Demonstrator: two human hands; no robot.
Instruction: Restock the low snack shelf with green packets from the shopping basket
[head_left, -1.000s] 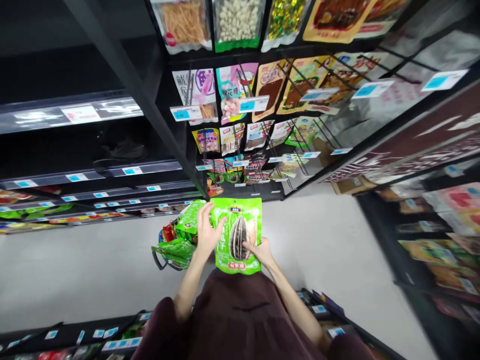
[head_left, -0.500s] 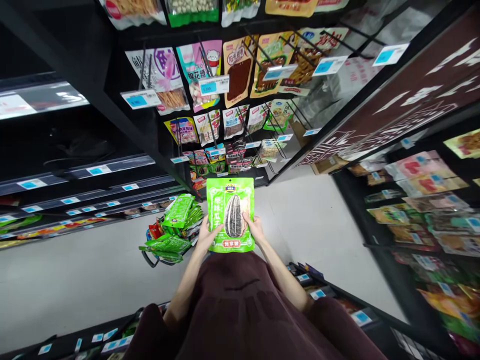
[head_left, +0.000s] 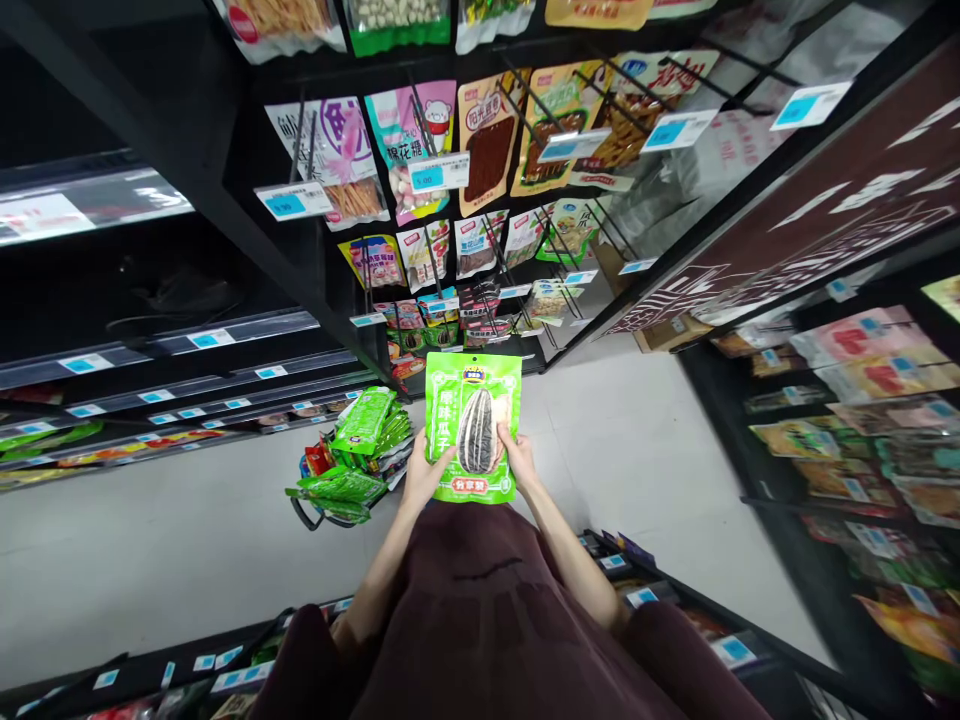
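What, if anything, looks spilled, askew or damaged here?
The heap of green packets at the left looks untidy: they lie at mixed angles, some sticking out over a black curved bar. I see no spill on the floor; the green bag in the left hand and right hand looks undamaged.

The held bag (head_left: 474, 428) is smooth plastic film with a soft sheen, as are the shinier, creased packets (head_left: 364, 425) heaped beside the rack's lower left corner. The rack (head_left: 255, 225) looks like matt black metal, and glossy clear plastic strips (head_left: 127, 190) line the shelf edges to its left. The floor (head_left: 600, 430) is smooth, the shirt (head_left: 480, 620) matt cloth, and the box (head_left: 667, 335) by the rack's lower right corner dull cardboard.
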